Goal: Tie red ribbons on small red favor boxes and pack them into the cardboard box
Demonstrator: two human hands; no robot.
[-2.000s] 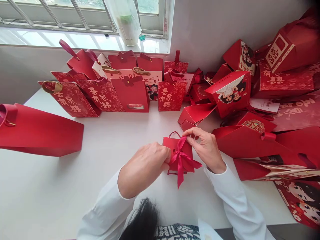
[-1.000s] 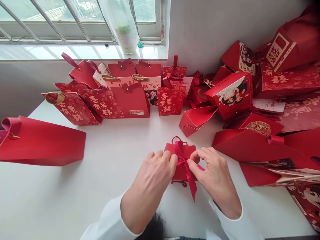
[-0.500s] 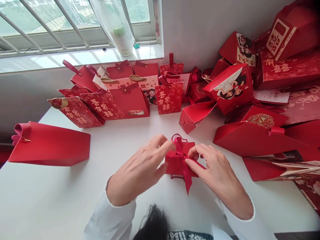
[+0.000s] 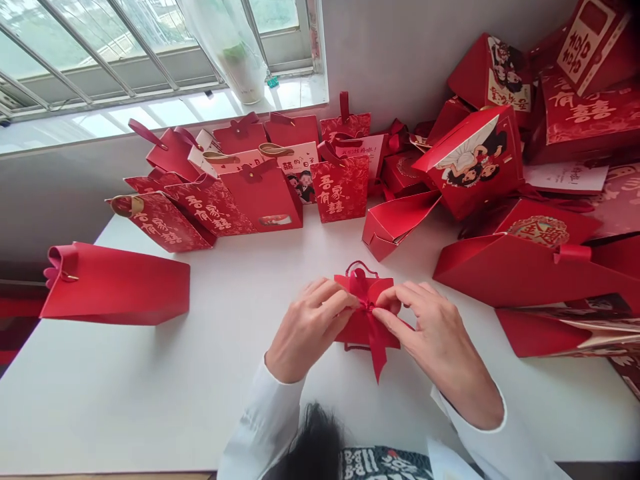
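Note:
A small red gift box (image 4: 350, 330) with cord handles at its far and near sides sits on the white table (image 4: 240, 427) in front of me. Round its top runs a red ribbon (image 4: 377, 347), knotted in the middle, one tail hanging over the near side. My left hand (image 4: 316, 323) pinches the ribbon at the left of the knot. From the right, the thumb and forefinger of my right hand (image 4: 433, 330) are closed on the ribbon beside the knot. The knot itself is partly covered by my fingertips.
Several red gift bags (image 4: 260, 197) stand in rows below the window. A large red box (image 4: 120, 283) lies at the left. Right of my hands, red boxes (image 4: 515, 273) and printed cartons pile up against the wall. A wrapped cup (image 4: 245, 80) stands on the sill.
My left hand has moved right and its fingers have closed on the ribbon by the knot. My right hand keeps its pinch. The view has shifted slightly.

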